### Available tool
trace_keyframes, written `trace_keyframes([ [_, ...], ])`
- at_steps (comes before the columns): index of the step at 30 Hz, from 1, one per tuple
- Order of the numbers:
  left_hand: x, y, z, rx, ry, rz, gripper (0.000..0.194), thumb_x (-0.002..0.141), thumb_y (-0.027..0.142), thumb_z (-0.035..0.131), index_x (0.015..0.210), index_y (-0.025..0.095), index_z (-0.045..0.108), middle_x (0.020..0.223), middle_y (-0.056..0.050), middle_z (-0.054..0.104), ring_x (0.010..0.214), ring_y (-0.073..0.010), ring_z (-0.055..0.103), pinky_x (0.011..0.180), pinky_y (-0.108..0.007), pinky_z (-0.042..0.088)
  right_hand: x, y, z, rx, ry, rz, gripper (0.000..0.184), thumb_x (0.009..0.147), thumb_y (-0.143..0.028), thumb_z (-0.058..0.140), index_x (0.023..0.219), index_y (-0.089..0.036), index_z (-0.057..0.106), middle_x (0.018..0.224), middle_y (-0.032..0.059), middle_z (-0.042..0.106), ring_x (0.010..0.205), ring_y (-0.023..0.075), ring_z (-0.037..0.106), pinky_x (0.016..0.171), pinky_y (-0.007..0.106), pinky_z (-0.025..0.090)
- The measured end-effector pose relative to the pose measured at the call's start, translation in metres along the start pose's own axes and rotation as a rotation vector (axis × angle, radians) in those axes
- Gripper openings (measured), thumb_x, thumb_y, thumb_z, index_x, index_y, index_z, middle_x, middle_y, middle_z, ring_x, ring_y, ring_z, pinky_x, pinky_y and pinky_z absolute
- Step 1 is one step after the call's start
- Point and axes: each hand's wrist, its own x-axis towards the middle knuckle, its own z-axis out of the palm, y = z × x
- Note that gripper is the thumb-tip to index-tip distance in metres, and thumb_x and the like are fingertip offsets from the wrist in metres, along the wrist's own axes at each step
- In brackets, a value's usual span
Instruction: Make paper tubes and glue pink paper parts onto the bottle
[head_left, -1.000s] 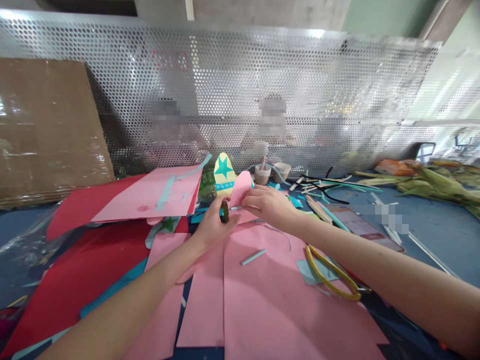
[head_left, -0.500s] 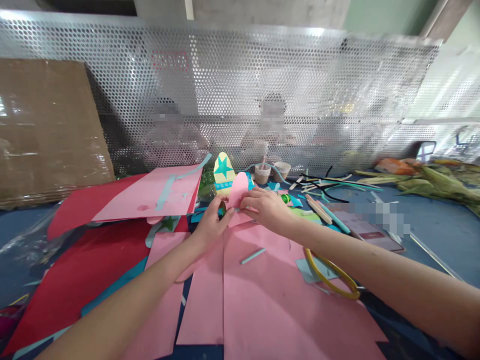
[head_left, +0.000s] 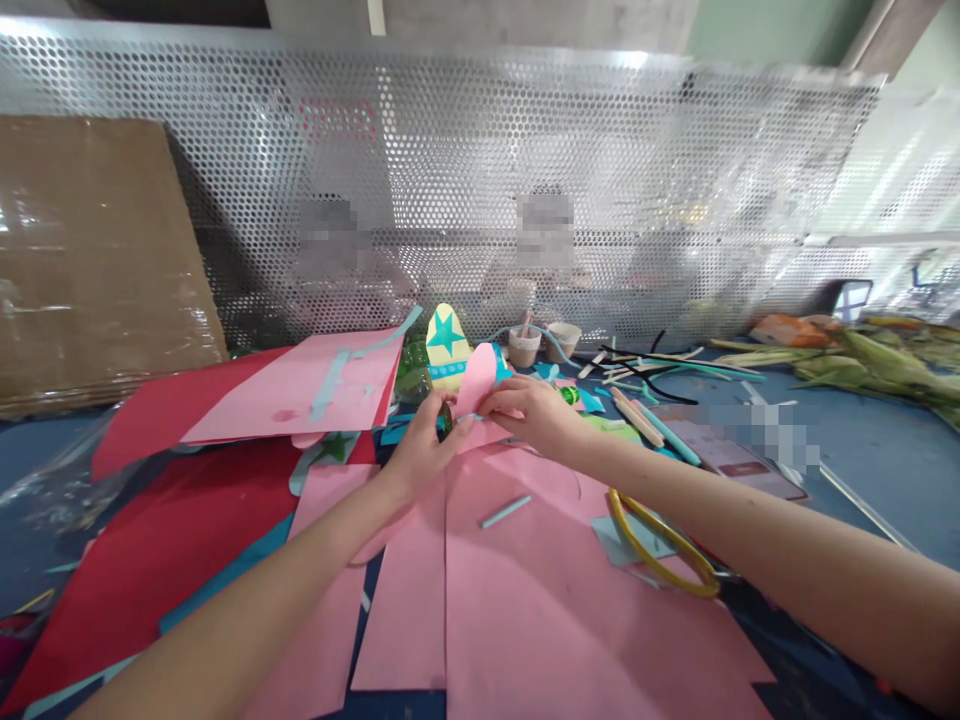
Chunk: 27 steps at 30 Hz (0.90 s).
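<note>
A pink paper cut-out with a rounded top (head_left: 476,378) stands between my two hands. My left hand (head_left: 424,445) is closed on its left lower edge, thumb toward the middle. From the other side, my right hand (head_left: 534,412) pinches it with bent fingers. A thin light-blue strip crosses the cut-out low down, partly hidden by the fingers. Beside my left fingers a small dark, shiny round thing (head_left: 444,422) shows, too covered to name. Just behind rises a yellow egg-shaped paper piece (head_left: 448,345) with a teal star. Below the hands lie large pink sheets (head_left: 555,600).
Yellow-handled scissors (head_left: 664,548) lie under my right forearm, near a small pale-blue strip (head_left: 506,512). Pink and red sheets (head_left: 292,385) pile up on the left. Two small cups (head_left: 525,346) stand behind; pens (head_left: 637,418), a phone (head_left: 727,455) and corn husks (head_left: 870,365) lie to the right.
Very little differs. The pink cut-out leans slightly more to the right at its top, and my fingers have shifted a touch around its lower part.
</note>
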Motion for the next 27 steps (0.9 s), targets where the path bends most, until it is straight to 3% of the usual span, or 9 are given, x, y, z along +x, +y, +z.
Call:
trace_keyframes([
  [7, 0.001, -0.001, -0.001, 0.011, -0.009, 0.010, 0.012, 0.089, 0.031, 0.049, 0.096, 0.022, 0.046, 0.087, -0.001, 0.050, 0.081, -0.0179, 0.051, 0.080, -0.032, 0.045, -0.003, 0.002, -0.003, 0.020, 0.010, 0.025, 0.010, 0.082, -0.014, 0.069, 0.086, -0.021, 0.074, 0.089, 0.0056, 0.073, 0.088, 0.0199, 0.065, 0.082, 0.033, 0.050],
  [14, 0.001, 0.005, -0.004, 0.030, -0.027, 0.018, 0.013, 0.087, 0.034, 0.050, 0.092, 0.022, 0.046, 0.090, -0.001, 0.052, 0.084, -0.0186, 0.051, 0.079, -0.032, 0.043, -0.004, 0.008, 0.000, 0.003, 0.045, 0.113, 0.012, 0.077, -0.011, 0.071, 0.081, -0.021, 0.076, 0.081, 0.0036, 0.072, 0.078, 0.0186, 0.065, 0.073, 0.029, 0.050],
  [27, 0.001, 0.009, -0.004, 0.043, -0.042, 0.044, 0.015, 0.089, 0.034, 0.049, 0.095, 0.021, 0.048, 0.091, -0.002, 0.054, 0.084, -0.0189, 0.052, 0.081, -0.033, 0.044, -0.005, 0.003, 0.001, -0.027, 0.049, 0.075, 0.013, 0.080, -0.010, 0.070, 0.085, -0.020, 0.076, 0.086, 0.0056, 0.073, 0.087, 0.0203, 0.064, 0.081, 0.032, 0.049],
])
